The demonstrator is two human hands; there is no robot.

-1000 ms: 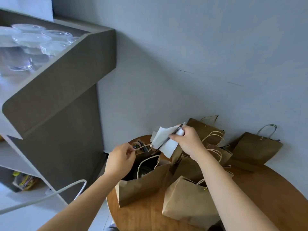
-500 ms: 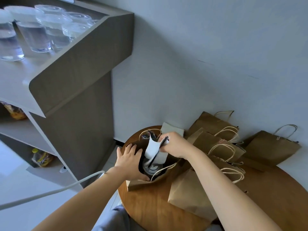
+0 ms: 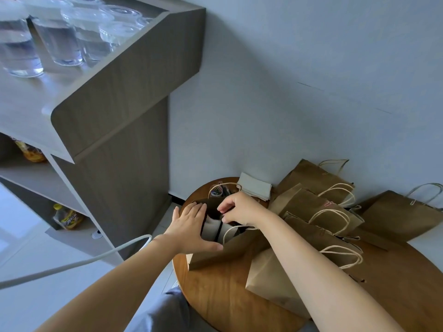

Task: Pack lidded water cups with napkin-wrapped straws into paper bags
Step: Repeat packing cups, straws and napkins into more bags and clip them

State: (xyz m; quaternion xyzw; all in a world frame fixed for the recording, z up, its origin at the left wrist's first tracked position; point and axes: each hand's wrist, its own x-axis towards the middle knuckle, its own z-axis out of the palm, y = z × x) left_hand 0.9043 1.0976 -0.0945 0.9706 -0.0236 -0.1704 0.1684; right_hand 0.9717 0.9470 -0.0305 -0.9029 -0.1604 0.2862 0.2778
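Paper bag (image 3: 230, 250) at the near left of the round table (image 3: 215, 295), mouth held wide for packing.
Left hand (image 3: 191, 226) lies flat with fingers spread along the left rim, likely bracing the soft paper so the opening stays clear. Right hand (image 3: 242, 209) is over the mouth, fingers curled down inside; whether they pinch anything cannot be told. White napkin (image 3: 212, 227) shows inside the bag, upright. Napkin stack (image 3: 255, 189) sits just behind. Other bags (image 3: 318, 212) lie flat to the right. Lidded water cups (image 3: 57, 41) wait on the counter (image 3: 115, 97), well apart.
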